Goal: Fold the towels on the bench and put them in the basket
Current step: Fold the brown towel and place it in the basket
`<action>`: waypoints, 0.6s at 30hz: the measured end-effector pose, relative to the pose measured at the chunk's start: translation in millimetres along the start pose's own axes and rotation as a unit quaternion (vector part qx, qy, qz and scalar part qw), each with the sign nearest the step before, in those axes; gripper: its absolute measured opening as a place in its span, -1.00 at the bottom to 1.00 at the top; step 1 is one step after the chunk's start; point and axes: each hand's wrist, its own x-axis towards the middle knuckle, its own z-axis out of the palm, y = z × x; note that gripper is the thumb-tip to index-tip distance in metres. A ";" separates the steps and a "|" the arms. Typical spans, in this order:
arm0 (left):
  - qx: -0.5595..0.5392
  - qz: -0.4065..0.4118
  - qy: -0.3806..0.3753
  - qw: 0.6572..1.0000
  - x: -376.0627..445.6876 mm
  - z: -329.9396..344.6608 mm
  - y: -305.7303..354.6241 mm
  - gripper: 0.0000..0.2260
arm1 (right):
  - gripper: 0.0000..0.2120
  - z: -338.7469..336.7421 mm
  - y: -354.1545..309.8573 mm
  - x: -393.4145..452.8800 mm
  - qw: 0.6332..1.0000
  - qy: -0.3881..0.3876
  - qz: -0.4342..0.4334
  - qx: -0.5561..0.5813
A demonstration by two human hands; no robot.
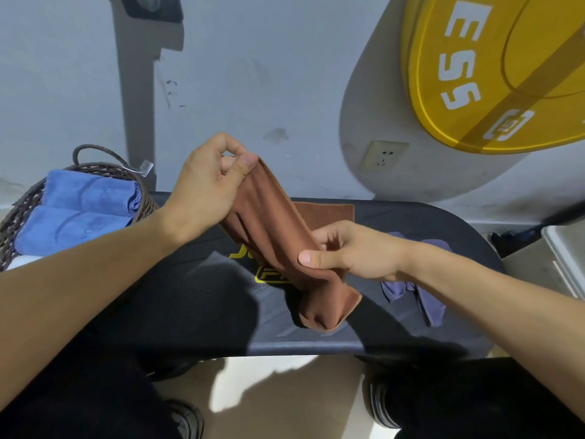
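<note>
The left hand (209,182) pinches the upper end of the brown towel (272,223) between thumb and fingers, raised above the black bench (196,299). The right hand (345,251), toward 4 o'clock from the left hand, grips the same towel lower down, thumb on top. The towel hangs bunched between both hands, its loose end drooping toward 6 o'clock over the bench. A second brown towel (329,210) lies flat on the bench behind it. A purple towel (427,299) lies crumpled at 3 o'clock, partly under the right forearm. The wicker basket (19,210) sits at 9 o'clock, holding folded blue towels (82,207).
</note>
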 end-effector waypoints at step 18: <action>0.057 -0.222 -0.190 0.955 18.0 -8.8 -38.2 -0.82 | -0.87 -111.5 25.8 -43.9 0.992 -0.059 0.057 0.095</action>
